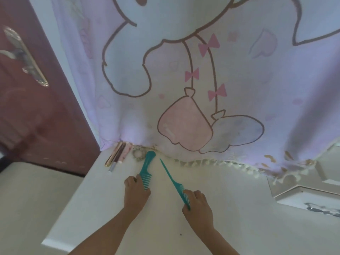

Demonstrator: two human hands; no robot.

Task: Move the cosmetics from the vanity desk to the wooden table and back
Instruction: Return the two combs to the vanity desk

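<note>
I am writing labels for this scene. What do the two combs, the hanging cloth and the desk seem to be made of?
Wide comb: probably plastic; even teal colour, moulded teeth.
Tail comb: the same teal plastic look, with a thin pointed handle.
Cloth: matte printed fabric; it folds and has a fringe.
Desk: smooth white top, perhaps painted or laminated board; I cannot tell which.

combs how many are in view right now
2. The wide-tooth comb lies left, its toothed end gripped by the left hand; the tail comb lies right, gripped by the right hand. The hem of the curtain may hide others.
</note>
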